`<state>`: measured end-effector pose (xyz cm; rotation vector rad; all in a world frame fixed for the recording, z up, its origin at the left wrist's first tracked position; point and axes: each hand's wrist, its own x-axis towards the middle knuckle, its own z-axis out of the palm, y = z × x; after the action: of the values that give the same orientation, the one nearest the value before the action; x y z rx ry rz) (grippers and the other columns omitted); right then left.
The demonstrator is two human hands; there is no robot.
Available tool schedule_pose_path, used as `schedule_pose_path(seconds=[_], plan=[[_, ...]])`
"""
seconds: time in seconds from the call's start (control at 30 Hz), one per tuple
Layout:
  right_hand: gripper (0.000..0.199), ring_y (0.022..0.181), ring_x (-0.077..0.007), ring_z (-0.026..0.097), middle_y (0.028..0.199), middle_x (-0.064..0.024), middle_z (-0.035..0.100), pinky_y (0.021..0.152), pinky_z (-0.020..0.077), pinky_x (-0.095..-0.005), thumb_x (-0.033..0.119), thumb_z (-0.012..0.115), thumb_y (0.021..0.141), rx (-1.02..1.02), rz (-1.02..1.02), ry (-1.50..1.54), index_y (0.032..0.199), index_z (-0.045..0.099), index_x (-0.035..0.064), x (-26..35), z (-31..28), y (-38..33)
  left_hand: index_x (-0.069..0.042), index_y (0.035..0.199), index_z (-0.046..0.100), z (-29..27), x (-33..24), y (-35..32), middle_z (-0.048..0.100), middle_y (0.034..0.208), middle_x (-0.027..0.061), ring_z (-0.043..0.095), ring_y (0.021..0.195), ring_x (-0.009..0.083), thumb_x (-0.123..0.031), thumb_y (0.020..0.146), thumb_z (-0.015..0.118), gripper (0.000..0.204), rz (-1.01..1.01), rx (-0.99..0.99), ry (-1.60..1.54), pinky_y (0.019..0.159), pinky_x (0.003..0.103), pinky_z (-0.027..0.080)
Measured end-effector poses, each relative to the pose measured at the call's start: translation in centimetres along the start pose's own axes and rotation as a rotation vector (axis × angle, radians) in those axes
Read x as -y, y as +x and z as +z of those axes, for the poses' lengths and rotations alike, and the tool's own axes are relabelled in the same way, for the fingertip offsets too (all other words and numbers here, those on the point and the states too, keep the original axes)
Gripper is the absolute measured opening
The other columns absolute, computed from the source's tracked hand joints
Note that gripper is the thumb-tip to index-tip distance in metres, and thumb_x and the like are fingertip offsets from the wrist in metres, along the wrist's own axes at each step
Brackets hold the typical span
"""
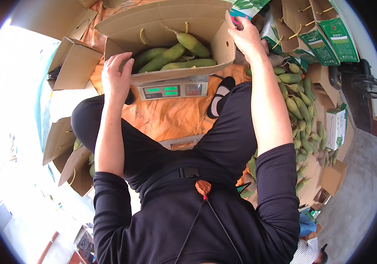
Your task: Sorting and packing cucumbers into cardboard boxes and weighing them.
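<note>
Hands apart, one per side of open cardboard box [171, 26] sitting on digital scale [173, 90]. Left hand [117, 77] grips near left corner; right hand [246, 37] pinches raised right flap, likely steadying load for reading. Green mangoes [175, 55] inside. Loose mango pile [301, 110] lies right, within reach. Orange sheet [171, 119] underneath scale.

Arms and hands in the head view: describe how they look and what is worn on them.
Both arms wear black long sleeves pushed up above the elbows, leaving the forearms bare. The left hand and right hand are bare: no gloves, and no rings, watch or bracelet that can be made out.
</note>
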<state>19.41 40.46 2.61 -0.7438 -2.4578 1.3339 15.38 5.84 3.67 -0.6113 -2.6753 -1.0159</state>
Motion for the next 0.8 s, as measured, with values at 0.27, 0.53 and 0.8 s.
schedule_pose_path(seconds=[0.27, 0.53, 0.8], plan=[[0.048, 0.1, -0.0221, 0.061, 0.109, -0.0148, 0.064, 0.087, 0.0444, -0.0303, 0.01, 0.061, 0.076, 0.05, 0.077, -0.106, 0.122, 0.053, -0.0013, 0.3, -0.5, 0.4, -0.007, 0.099, 0.067, 0.4, 1.0, -0.2, 0.065, 0.098, 0.0095, 0.057, 0.097, 0.0262, -0.015, 0.083, 0.064, 0.018, -0.029, -0.003, 0.017, 0.087, 0.035, 0.044], [0.042, 0.103, -0.0343, 0.06, 0.106, -0.0235, 0.063, 0.088, 0.0458, -0.0395, 0.018, 0.06, 0.076, 0.017, 0.064, -0.1, 0.114, 0.059, 0.0002, -1.9, -0.1, 1.8, -0.008, 0.1, 0.067, 0.4, -0.3, 0.5, 0.065, 0.099, 0.0088, 0.057, 0.099, 0.0267, -0.014, 0.082, 0.064, 0.019, 0.006, 0.003, -0.002, 0.088, 0.035, 0.044], [0.036, 0.081, -0.0174, 0.062, 0.095, -0.0082, 0.067, 0.073, 0.0487, -0.034, 0.023, 0.071, 0.078, 0.087, 0.185, 0.261, 0.106, 0.064, 0.001, -1.2, 0.4, 1.0, -0.007, 0.104, 0.066, -7.7, -1.6, 0.4, 0.065, 0.102, 0.0099, 0.058, 0.101, 0.0253, -0.012, 0.08, 0.065, 0.024, 0.033, -0.144, 0.057, 0.09, 0.035, 0.044]])
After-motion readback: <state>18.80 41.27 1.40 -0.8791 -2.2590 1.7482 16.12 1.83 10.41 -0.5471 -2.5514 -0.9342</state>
